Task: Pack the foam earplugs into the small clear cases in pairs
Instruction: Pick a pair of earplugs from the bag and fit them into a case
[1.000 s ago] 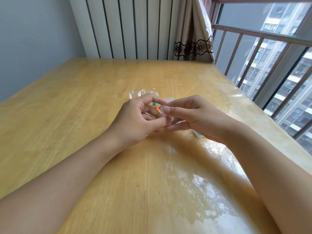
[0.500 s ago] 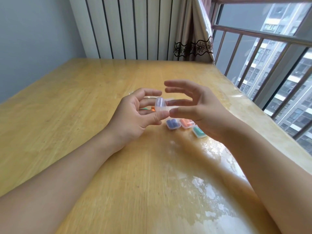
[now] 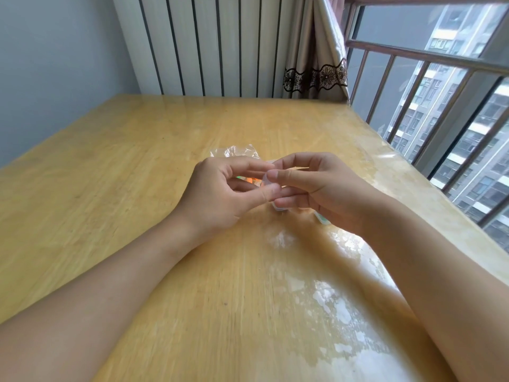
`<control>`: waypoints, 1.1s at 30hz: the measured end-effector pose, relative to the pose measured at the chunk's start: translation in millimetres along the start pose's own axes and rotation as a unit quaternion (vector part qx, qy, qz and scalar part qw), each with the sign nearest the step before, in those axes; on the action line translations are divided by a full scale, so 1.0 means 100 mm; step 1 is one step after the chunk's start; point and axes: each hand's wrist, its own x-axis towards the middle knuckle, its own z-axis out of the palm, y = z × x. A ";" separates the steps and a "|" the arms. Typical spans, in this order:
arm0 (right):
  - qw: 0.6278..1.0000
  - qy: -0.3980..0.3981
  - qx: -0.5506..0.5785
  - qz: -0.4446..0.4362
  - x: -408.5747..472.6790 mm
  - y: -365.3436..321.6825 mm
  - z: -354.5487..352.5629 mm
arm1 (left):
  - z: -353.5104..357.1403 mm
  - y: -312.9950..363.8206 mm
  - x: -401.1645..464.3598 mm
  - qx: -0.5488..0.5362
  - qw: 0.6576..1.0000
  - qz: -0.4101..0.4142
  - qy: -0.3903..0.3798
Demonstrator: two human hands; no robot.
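Two bare forearms come in low over the glossy yellow wooden table (image 3: 137, 188), and both hands meet above its middle. Left hand (image 3: 217, 194): wrist straight, fingers curled inward, thumb stretched toward the right hand, index finger arched over the top. Right hand (image 3: 316, 188): palm turned toward the left, fingers bent, thumb laid flat and pointing left.

The small clear plastic earplug case (image 3: 266, 180) sits right at the junction, pinched between the left thumb and index and the right thumb and fingers. Both hands are closed narrow on it. Only a sliver of the case shows behind the right thumb tip; can't tell whether the lid is up or down.

Orange and green foam earplugs (image 3: 249, 180) show through the gap under the left index finger, lying on the table just behind the hands.

Crumpled clear plastic bag (image 3: 234, 152) lies on the table just beyond the left knuckles.

Under the right hand, on the tabletop: corner of another clear case (image 3: 278, 207) below the fingers, and a clear case with teal contents (image 3: 322, 219) poking out under the heel of the palm. Both mostly hidden.

Barred window (image 3: 440, 106) to the right, curtain with a dark lace band (image 3: 316, 75) at the far corner.
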 end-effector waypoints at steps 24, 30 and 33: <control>0.995 0.092 -0.014 -0.035 0.00 -0.05 -0.11 | -0.08 0.09 0.02 -0.049 0.988 -0.134 -0.063; 0.948 0.038 -0.303 -0.086 0.01 0.01 -0.03 | -0.15 0.11 0.02 0.067 0.971 -0.162 -0.159; 0.937 0.007 -0.337 -0.091 0.02 0.06 0.01 | -0.17 0.10 0.02 0.095 0.963 -0.178 -0.181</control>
